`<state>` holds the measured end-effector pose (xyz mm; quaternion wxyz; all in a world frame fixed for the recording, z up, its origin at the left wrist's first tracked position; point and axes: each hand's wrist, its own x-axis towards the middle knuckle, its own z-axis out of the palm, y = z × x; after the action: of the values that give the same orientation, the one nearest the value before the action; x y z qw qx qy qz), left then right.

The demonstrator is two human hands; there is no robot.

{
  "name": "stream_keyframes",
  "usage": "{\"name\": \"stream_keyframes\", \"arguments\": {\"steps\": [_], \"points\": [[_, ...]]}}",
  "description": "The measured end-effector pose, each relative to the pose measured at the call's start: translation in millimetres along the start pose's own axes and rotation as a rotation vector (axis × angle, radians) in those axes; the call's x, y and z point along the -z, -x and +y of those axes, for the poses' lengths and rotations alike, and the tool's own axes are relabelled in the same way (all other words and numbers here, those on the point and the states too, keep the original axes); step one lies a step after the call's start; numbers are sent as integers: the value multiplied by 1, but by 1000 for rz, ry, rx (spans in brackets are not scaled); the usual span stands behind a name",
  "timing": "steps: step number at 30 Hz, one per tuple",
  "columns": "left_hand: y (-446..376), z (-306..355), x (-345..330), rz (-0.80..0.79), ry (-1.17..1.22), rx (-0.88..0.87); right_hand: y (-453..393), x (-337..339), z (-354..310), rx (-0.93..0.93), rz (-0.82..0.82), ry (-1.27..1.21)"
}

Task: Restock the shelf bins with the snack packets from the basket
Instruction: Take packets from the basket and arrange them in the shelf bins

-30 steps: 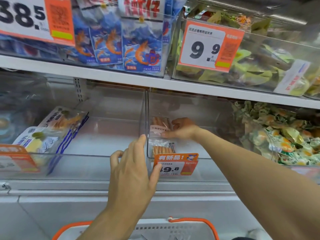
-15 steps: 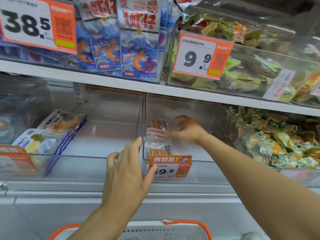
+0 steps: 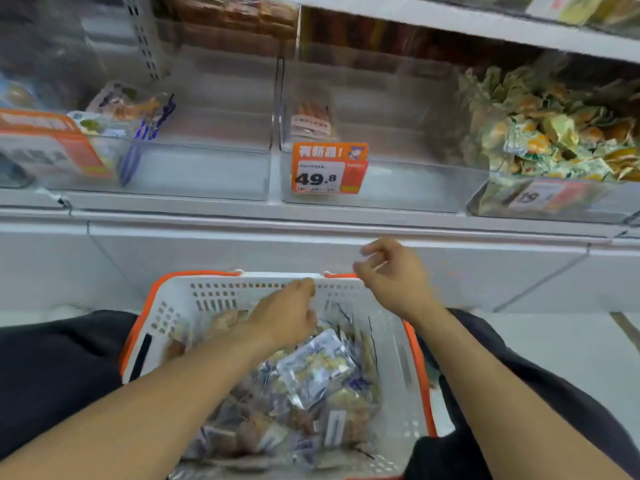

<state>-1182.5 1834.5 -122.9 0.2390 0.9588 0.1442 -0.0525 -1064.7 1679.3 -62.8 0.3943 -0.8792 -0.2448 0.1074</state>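
Both hands are out of the bin now: my left hand dips, loosely curled, over the packets in the basket, right hand hovering empty. One packet sits shelved; next pick coming.

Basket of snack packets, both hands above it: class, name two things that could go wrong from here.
1. The packets lie loosely heaped in the basket; a careless grab by the left hand might drag several out.
2. The bin holds one packet at its left wall; new ones may slide or topple it.
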Motion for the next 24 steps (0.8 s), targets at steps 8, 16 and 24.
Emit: {"name": "stream_keyframes", "arguments": {"steps": [8,16,24], "points": [[58,-17,-110,-292,89,282,61,-81,86,-292,-758,555],[64,-15,-112,-230,284,362,72,-105,83,-483,-519,322],[38,-6,-56,40,1348,847,41,-77,42,-106,-408,149]]}}
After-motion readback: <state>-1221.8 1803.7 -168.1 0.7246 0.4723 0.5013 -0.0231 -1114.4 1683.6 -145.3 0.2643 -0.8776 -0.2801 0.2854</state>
